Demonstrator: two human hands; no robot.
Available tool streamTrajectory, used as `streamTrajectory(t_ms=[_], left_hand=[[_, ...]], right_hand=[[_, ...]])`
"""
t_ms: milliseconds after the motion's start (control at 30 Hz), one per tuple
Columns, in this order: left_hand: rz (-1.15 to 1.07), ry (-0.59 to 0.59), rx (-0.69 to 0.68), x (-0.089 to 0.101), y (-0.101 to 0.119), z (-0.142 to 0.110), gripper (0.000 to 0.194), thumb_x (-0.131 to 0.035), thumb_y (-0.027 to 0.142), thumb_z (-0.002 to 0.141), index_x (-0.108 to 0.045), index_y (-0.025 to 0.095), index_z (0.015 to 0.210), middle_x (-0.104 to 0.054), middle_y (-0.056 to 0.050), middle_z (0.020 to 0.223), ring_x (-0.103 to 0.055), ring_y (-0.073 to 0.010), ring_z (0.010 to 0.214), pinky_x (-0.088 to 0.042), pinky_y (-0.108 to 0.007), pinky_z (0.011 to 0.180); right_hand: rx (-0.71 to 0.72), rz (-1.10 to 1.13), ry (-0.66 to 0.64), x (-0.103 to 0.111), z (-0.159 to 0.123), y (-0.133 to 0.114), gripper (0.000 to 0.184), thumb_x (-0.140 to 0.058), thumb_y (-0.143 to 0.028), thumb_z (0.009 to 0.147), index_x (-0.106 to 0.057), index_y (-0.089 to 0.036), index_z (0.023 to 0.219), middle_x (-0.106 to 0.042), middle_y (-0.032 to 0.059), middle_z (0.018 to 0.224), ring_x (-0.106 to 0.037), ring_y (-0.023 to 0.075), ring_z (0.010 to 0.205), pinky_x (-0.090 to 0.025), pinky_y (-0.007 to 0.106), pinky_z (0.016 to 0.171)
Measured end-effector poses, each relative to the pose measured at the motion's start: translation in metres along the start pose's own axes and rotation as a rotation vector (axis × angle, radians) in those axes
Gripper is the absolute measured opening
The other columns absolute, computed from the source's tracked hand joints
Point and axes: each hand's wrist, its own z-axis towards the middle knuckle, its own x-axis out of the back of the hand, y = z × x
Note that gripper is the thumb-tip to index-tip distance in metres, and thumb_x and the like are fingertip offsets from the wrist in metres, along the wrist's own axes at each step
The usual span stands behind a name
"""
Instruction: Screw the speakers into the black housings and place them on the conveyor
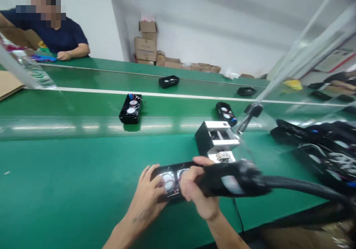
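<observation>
Black speaker housing (175,184) lies on the green bench (69,189) between both hands, its open side up. The left hand (147,193) is half open, its fingers curved over the housing's near-left end, holding it; the right hand (198,193) is closed around a thick black tool (233,180) above the other end. Smooth green surface spreads left of the left hand, and a glossy belt (75,108) runs beyond both hands, carrying two similar open units (131,109). Just past the right hand stands a black-and-white device (218,138); farther right is a heap of black parts and wires (325,152). Past the belt are a pale wall (194,37), stacked cartons (147,49) and, beyond the left hand, a seated person in a dark top (63,37). The right hand and tool cover much of the housing's right end; the tool's tip cannot be made out. The tool and its cable (300,186) are blurred, and the frame cuts off both forearms.
</observation>
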Motion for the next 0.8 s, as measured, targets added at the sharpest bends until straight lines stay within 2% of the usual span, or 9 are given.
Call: streamTrajectory(t_ms=[100,167,200,267,367,433,533,667,800], left_hand=[[0.055,0.021,-0.060,0.001,-0.013,-0.008,0.018,-0.080,0.012,0.072,-0.073,0.027,0.079,-0.069,-0.003,0.100,-0.049,-0.0405,0.140,-0.036,-0.072,0.119],[0.111,0.033,-0.115,0.005,-0.020,-0.012,0.018,-0.078,0.015,0.076,-0.072,0.027,0.088,-0.068,-0.005,0.108,-0.048,-0.0414,0.142,-0.038,-0.074,0.117],[0.138,0.038,-0.140,0.007,-0.021,-0.013,0.021,-0.078,0.018,0.078,-0.072,0.027,0.095,-0.068,-0.006,0.113,-0.048,-0.0426,0.143,-0.038,-0.075,0.116],[0.184,0.032,-0.186,0.009,-0.018,-0.010,0.035,-0.081,0.028,0.079,-0.070,0.028,0.112,-0.068,-0.008,0.120,-0.049,-0.0450,0.142,-0.039,-0.078,0.114],[0.218,-0.027,-0.209,0.005,0.000,0.002,0.055,-0.087,0.044,0.077,-0.065,0.027,0.124,-0.073,-0.007,0.118,-0.058,-0.0455,0.133,-0.041,-0.080,0.111],[0.222,-0.069,-0.164,0.001,0.015,0.012,0.054,-0.090,0.048,0.074,-0.067,0.026,0.117,-0.077,-0.005,0.108,-0.064,-0.0433,0.124,-0.041,-0.080,0.112],[0.221,-0.136,-0.087,-0.002,0.033,0.023,0.041,-0.091,0.044,0.075,-0.069,0.024,0.103,-0.078,-0.002,0.093,-0.070,-0.0386,0.114,-0.040,-0.078,0.114],[0.227,-0.190,-0.090,-0.003,0.039,0.026,0.025,-0.084,0.033,0.084,-0.068,0.023,0.100,-0.079,-0.002,0.087,-0.070,-0.0343,0.115,-0.038,-0.075,0.117],[0.187,-0.199,-0.117,-0.004,0.035,0.024,0.018,-0.076,0.019,0.089,-0.066,0.024,0.104,-0.078,0.000,0.082,-0.071,-0.0281,0.110,-0.038,-0.072,0.119]], right_hand=[[0.165,0.010,0.342,0.047,0.027,-0.017,0.043,-0.067,-0.026,0.097,-0.048,-0.030,0.135,-0.048,-0.0125,0.056,-0.046,0.0125,0.043,-0.044,0.028,0.048],[0.225,-0.124,0.553,0.082,0.046,-0.020,0.045,-0.074,-0.026,0.091,-0.052,-0.027,0.131,-0.051,-0.0126,0.055,-0.046,0.0123,0.043,-0.044,0.029,0.051],[0.229,-0.195,0.617,0.097,0.053,-0.017,0.046,-0.077,-0.028,0.089,-0.053,-0.025,0.128,-0.052,-0.0125,0.055,-0.046,0.0126,0.043,-0.045,0.030,0.052],[0.216,-0.300,0.674,0.121,0.063,-0.004,0.044,-0.079,-0.033,0.086,-0.054,-0.022,0.121,-0.055,-0.0120,0.054,-0.048,0.0133,0.043,-0.046,0.031,0.054],[0.193,-0.372,0.640,0.136,0.066,0.015,0.034,-0.078,-0.036,0.088,-0.054,-0.021,0.108,-0.057,-0.0111,0.053,-0.050,0.0136,0.041,-0.046,0.033,0.054],[0.161,-0.381,0.574,0.137,0.063,0.019,0.033,-0.078,-0.035,0.087,-0.054,-0.021,0.106,-0.057,-0.0111,0.052,-0.049,0.0131,0.040,-0.045,0.032,0.051],[0.076,-0.269,0.469,0.125,0.054,0.006,0.039,-0.080,-0.032,0.086,-0.056,-0.022,0.114,-0.055,-0.0118,0.052,-0.047,0.0122,0.039,-0.042,0.029,0.046],[0.030,0.037,0.365,0.091,0.031,-0.016,0.036,-0.073,-0.027,0.092,-0.054,-0.027,0.123,-0.049,-0.0125,0.054,-0.041,0.0097,0.038,-0.040,0.025,0.041],[0.007,0.186,0.289,0.055,0.007,-0.015,0.031,-0.064,-0.024,0.098,-0.052,-0.030,0.126,-0.046,-0.0122,0.058,-0.039,0.0085,0.039,-0.040,0.023,0.040]])
